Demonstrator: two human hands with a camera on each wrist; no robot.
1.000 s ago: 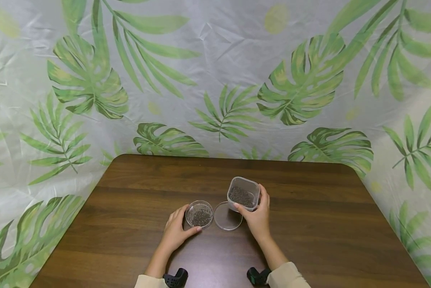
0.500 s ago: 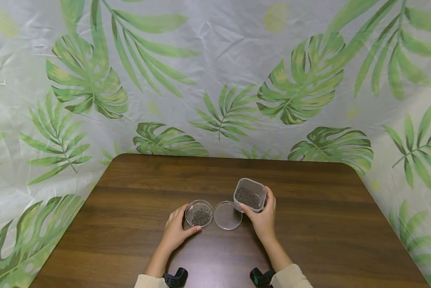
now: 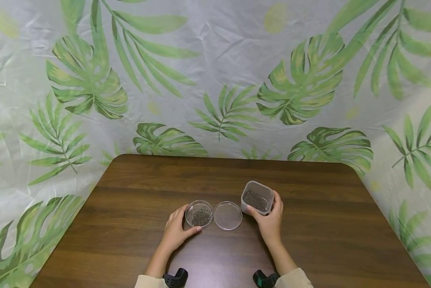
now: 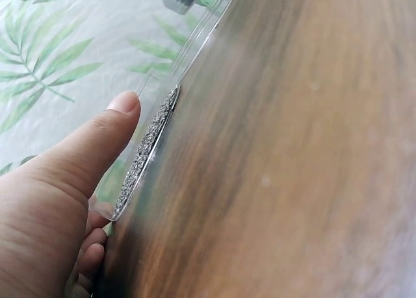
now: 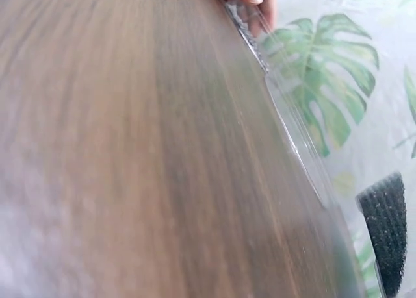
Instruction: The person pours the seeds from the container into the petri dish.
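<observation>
My left hand [image 3: 176,230] spans a round clear petri dish [image 3: 201,203] on the table, thumb at its near edge and fingers at its left side. Dark grey granules [image 4: 149,145] lie in that dish, seen edge-on in the left wrist view. Touching or close beside it on the right is the other clear petri dish half [image 3: 228,216]. My right hand [image 3: 270,224] grips a square translucent plastic tub [image 3: 257,183], tilted a little, with dark granules gathered at its left. The tub [image 5: 385,236] stands at the lower right of the right wrist view; my right fingers are hidden there.
A brown wood-grain table [image 3: 136,180] with rounded far corners carries everything. Behind it hangs a pale cloth [image 3: 230,48] printed with green leaves. Black wrist devices [image 3: 176,277] sit on both forearms.
My right hand has moved right and slightly nearer with the tub, which no longer overlaps the second dish half. The left hand and its dish stay put.
</observation>
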